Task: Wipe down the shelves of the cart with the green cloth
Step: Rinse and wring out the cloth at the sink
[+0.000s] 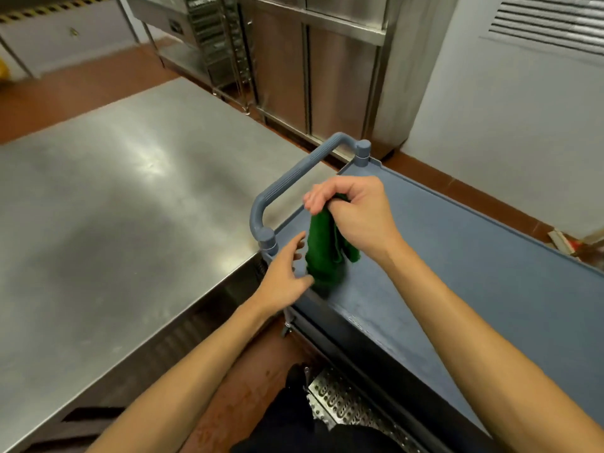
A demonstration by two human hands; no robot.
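A blue-grey plastic cart stands in front of me, its top shelf (464,266) running to the right and its handle (294,178) at the left end. The green cloth (325,253) hangs bunched above the shelf's left end, its lower end touching the shelf. My right hand (356,214) is shut on the cloth's upper end and holds it up. My left hand (287,273) is beside the cloth's lower part, fingers spread, thumb touching it. The cart's lower shelves are mostly hidden under the top one.
A large stainless steel table (124,197) stands against the cart's left side. Steel cabinets (313,70) and a tray rack (222,44) line the back, a white wall (510,119) the right. The floor (228,403) is red-brown, with a perforated metal grate (343,403) near my feet.
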